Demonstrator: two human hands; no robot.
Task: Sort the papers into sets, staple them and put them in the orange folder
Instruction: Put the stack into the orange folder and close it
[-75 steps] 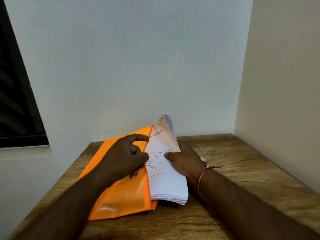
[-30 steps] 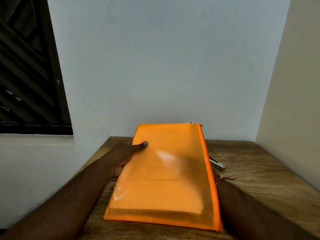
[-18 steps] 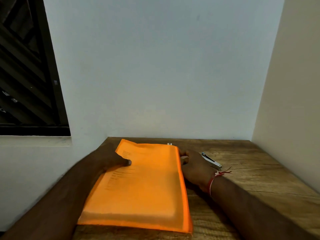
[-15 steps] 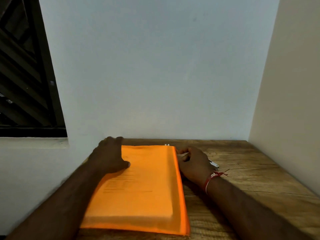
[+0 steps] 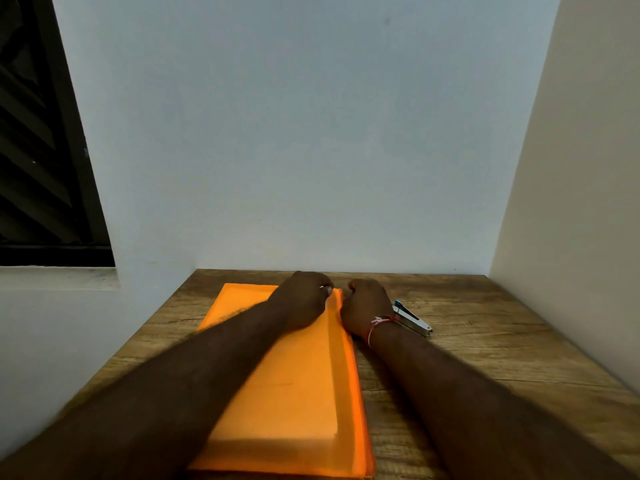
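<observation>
Orange folder (image 5: pixel 351 393) flat on the table (image 5: pixel 485 358), stretching from 6 to 12 o'clock, with papers (image 5: pixel 298 403) showing through as a paler block inside. Reads as sorting, stapling and filing done: no loose sheets in view, stapler (image 5: pixel 414 320) lying idle at 1 o'clock, just beside the right wrist. Leaves, by the look of it, only the closing of the folder's open side. Left hand (image 5: pixel 304 303) at the far right corner, 12 o'clock, grip narrow, seemingly pinching a small silver zip pull (image 5: pixel 322 287). Right hand (image 5: pixel 363 306) just beside that corner, fingers curled and hidden; cannot tell whether holding the edge or nothing. Against half a second ago: left hand now across from the far left edge, about 11 o'clock, to the far right corner; right hand and folder in much the same place.
</observation>
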